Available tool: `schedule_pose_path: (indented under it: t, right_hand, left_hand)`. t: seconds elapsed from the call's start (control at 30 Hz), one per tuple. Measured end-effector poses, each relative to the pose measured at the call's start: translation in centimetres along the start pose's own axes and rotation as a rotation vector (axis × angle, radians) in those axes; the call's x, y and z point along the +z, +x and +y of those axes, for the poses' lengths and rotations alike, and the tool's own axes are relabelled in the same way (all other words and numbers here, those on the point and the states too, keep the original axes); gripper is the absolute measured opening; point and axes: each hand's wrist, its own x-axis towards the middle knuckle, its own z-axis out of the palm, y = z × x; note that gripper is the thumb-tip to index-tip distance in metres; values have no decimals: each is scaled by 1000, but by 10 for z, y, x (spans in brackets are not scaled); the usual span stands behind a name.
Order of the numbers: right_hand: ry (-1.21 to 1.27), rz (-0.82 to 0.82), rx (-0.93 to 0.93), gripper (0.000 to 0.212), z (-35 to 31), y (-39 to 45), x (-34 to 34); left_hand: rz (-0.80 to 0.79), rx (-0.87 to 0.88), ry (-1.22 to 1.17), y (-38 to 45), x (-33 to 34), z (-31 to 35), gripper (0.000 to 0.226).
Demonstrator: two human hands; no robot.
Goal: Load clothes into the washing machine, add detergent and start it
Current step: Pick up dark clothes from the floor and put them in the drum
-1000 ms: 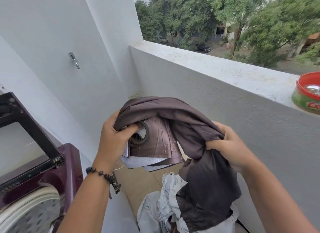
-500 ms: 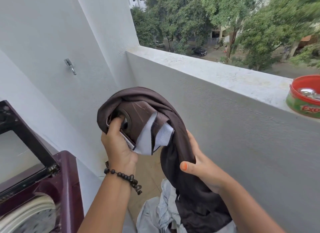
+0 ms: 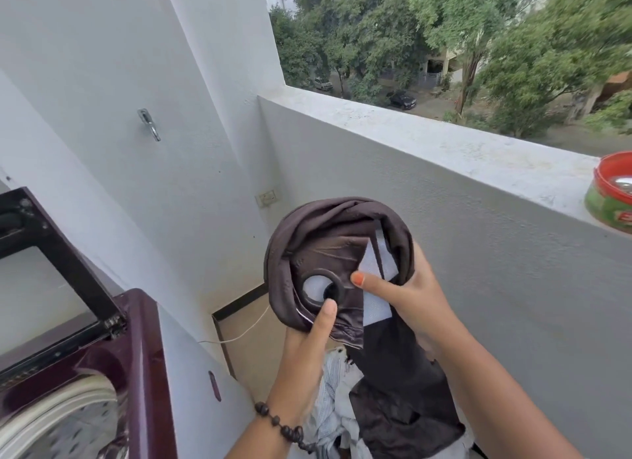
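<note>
A metal hook (image 3: pixel 149 123) sticks out of the white wall, and a pale switch plate (image 3: pixel 268 196) sits low in the corner. On the parapet ledge (image 3: pixel 444 144) at the far right stands a red-rimmed green tub (image 3: pixel 612 195) — cut off by the frame edge. Beyond lie trees (image 3: pixel 513 48) and a dark parked car (image 3: pixel 403 99) — a white one further left.

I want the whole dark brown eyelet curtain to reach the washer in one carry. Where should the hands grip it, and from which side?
Grip the bunched top of the dark brown eyelet curtain from below and the right, as the left hand and right hand do. Its tail hangs into the laundry pile, so gathering that first would probably help.
</note>
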Motion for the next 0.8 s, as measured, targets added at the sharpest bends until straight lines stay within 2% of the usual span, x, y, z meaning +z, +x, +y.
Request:
schedule_pose_path:
  t: [0.07, 0.13, 0.2, 0.27, 0.33, 0.4, 0.5, 0.57, 0.7, 0.8]
  right_hand:
    - [-26, -29, -43, 76, -6, 3, -6]
    - [-93, -85, -73, 78, -12, 6, -14]
    - [-216, -137, -77, 81, -21, 9, -19]
    - [-417, -186, -117, 83, -28, 11, -23]
    - [-586, -262, -136, 84, -36, 13, -24]
    - [-682, -388, -150, 84, -44, 13, -22]
    - [-765, -570, -201, 83, -51, 13, -8]
    - [-786, -623, -239, 83, -54, 13, -3]
    - [-724, -596, -180, 88, -60, 12, -10]
    - [-675, -604, -80, 107, -60, 11, -20]
  left_hand:
    - [-129, -75, 67, -5, -14, -3, 85]
    - [-161, -120, 156, -11, -27, -3, 87]
    - [-125, -114, 205, -11, -41, 2, 113]
    - [-40, -52, 292, -7, -53, 13, 137]
    - [-1, 65, 475, -3, -59, 32, 141]
    - [-38, 201, 687, 2, -60, 52, 141]
    - [-184, 317, 987, 11, -51, 74, 145]
    - [-286, 319, 1017, 19, -42, 81, 139]
    - [-304, 324, 646, 21, -34, 74, 78]
    - [-303, 308, 486, 19, -31, 70, 64]
